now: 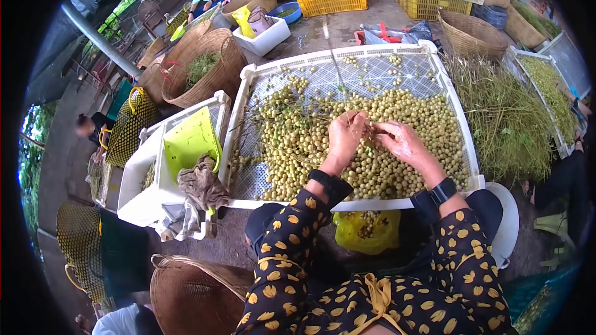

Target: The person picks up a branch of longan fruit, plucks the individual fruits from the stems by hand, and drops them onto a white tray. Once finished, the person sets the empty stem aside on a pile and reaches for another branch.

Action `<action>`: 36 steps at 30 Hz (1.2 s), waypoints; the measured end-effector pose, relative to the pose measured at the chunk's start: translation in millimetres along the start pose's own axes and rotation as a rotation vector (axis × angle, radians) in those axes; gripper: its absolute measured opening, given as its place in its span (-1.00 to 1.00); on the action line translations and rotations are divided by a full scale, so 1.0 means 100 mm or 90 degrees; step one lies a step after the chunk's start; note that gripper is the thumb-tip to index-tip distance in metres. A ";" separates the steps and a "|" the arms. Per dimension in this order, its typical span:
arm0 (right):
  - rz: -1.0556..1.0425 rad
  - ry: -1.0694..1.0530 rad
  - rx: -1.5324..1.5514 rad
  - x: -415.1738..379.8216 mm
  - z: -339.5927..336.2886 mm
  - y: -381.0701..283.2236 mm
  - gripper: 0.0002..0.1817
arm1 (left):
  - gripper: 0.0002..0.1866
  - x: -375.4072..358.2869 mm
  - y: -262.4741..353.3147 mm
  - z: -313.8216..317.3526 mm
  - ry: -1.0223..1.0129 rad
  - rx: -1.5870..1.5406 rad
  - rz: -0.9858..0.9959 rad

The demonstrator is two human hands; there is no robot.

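Observation:
Both my hands are over a white mesh tray [273, 71] heaped with small round yellow-green fruits [397, 170]. My left hand [346, 139] is closed in a pinch, its fingertips on a thin stem [371, 131] near the tray's middle. Close beside it, my right hand [402, 142] has thumb and fingers pinched towards the same stem. The fingers partly hide what lies between them. Loose thin twigs [292, 111] rest on the fruits left of my hands.
A lime-green scoop [192, 142] and a crumpled cloth [203, 183] sit in a white crate at left. Cut stems [496, 118] are piled at right. A yellow bag [367, 232] with fruits is below the tray. Wicker baskets [208, 65] and other people surround the area.

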State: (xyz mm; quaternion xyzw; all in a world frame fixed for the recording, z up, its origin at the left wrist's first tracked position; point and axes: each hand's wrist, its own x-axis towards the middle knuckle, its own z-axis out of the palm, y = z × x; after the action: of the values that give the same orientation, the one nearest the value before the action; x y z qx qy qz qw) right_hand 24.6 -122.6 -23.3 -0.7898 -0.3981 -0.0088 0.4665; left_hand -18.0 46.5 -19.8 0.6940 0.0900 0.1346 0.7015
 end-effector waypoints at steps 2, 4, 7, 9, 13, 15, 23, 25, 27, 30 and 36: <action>0.061 0.003 0.030 0.01 0.01 -0.02 -0.69 | -0.79 -0.01 0.04 -0.01 -0.008 -0.097 -0.049; 0.170 -0.012 0.142 0.02 -0.01 -0.06 -0.67 | -0.80 0.00 0.02 -0.01 -0.007 -0.180 -0.063; 0.222 -0.061 0.345 0.02 -0.04 0.02 -0.57 | -0.80 0.00 0.01 -0.01 -0.004 -0.192 -0.071; 0.227 -0.067 0.398 0.02 -0.07 -0.01 -0.54 | -0.80 0.00 0.01 0.00 0.005 -0.187 -0.090; 0.325 -0.039 0.488 0.03 -0.14 -0.06 -0.60 | -0.79 0.00 0.01 0.07 0.021 -0.231 -0.107; 0.392 0.002 0.573 0.03 -0.14 -0.08 -0.64 | -0.78 0.00 0.01 0.10 0.031 -0.254 -0.096; 0.364 0.249 0.716 -0.01 -0.23 0.37 -0.76 | -0.75 0.05 0.10 0.06 0.044 -0.252 -0.020; 0.396 0.175 0.629 0.02 -0.28 0.24 -0.73 | -0.74 0.02 0.16 0.06 0.012 -0.232 -0.025; 0.402 0.089 0.526 0.05 -0.28 0.02 -0.62 | -0.73 -0.02 0.21 0.09 -0.009 -0.216 -0.045; 0.254 0.041 0.392 0.08 -0.10 -0.05 -0.48 | -0.74 -0.04 0.20 0.12 -0.069 -0.145 -0.041; 0.269 -0.102 0.325 0.11 -0.12 -0.07 -0.76 | -0.78 0.03 0.09 0.05 -0.051 -0.009 0.018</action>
State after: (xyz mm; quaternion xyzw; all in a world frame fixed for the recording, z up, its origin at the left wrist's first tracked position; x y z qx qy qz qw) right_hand 31.7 -122.8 -7.4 -0.7109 -0.2507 0.2501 0.6077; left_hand -13.9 42.8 -10.1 0.6949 0.0512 0.1171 0.7077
